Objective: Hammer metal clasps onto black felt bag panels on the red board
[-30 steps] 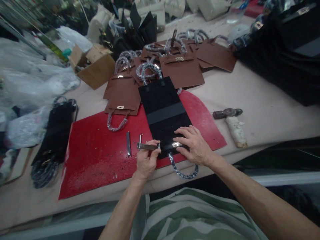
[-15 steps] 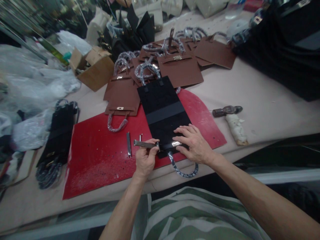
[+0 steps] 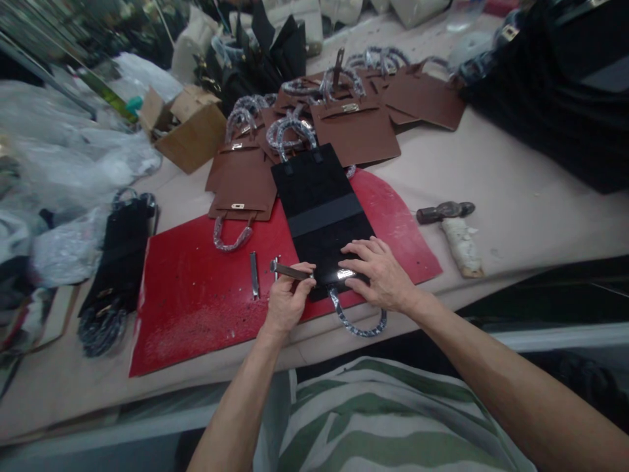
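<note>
My left hand (image 3: 289,300) pinches a metal punch (image 3: 289,271). The punch leans at a slant, its tip at the left edge of a black bag panel (image 3: 319,190). My right hand (image 3: 378,274) lies on the panel's near end, fingers spread, next to a shiny metal clasp plate (image 3: 345,273). A plastic-wrapped handle (image 3: 361,332) loops from the near edge toward my body, and another wrapped handle (image 3: 295,131) is at the far end. The panel lies mostly on a red board (image 3: 196,308). The point under the punch's tip is hidden by my fingers.
Another metal rod (image 3: 254,275) lies on the board at left. To the right rests a hammer (image 3: 459,239) with a wrapped grip. Brown bag panels (image 3: 354,134) are piled behind, near a cardboard box (image 3: 191,134). Black panels lie at left (image 3: 118,249) and far right (image 3: 555,111).
The view has shifted slightly. The punch in my left hand has changed its slant a little. My right hand stays on the black panel.
</note>
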Tool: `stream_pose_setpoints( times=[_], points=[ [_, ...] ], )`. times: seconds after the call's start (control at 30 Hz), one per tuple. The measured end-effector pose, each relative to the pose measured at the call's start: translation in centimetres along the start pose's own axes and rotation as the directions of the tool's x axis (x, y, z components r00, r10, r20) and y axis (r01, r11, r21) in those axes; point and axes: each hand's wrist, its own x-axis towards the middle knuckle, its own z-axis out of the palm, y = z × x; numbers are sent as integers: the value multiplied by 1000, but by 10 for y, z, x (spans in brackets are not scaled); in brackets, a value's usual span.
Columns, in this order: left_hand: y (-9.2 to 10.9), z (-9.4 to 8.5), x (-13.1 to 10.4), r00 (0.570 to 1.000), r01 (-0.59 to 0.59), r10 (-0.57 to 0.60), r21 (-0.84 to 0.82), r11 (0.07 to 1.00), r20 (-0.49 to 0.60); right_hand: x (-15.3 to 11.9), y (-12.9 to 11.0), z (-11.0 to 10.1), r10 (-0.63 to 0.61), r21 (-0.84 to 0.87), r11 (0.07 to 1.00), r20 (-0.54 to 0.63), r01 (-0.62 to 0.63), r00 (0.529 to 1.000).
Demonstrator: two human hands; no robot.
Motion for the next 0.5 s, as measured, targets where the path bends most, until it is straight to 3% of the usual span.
stream_pose_setpoints(
  times=[0.13,0.27,0.4,0.5],
  points=[
    [-1,0,-1,1000,-25,25,-2,1000,4,0,2,-3,-11,126,992,-49,17,999],
    [-3,4,-4,996,-88,89,53,995,-30,-7,2,-27,91,255,966,-219,-33,971],
    [-3,6,-3,991,-128,132,99,987,-34,-32,28,-60,242,8,965,-411,-262,879],
    [-1,8,-1,990,-138,142,130,982,-26,-59,65,-77,424,-165,826,-446,-538,788]
  ],
)
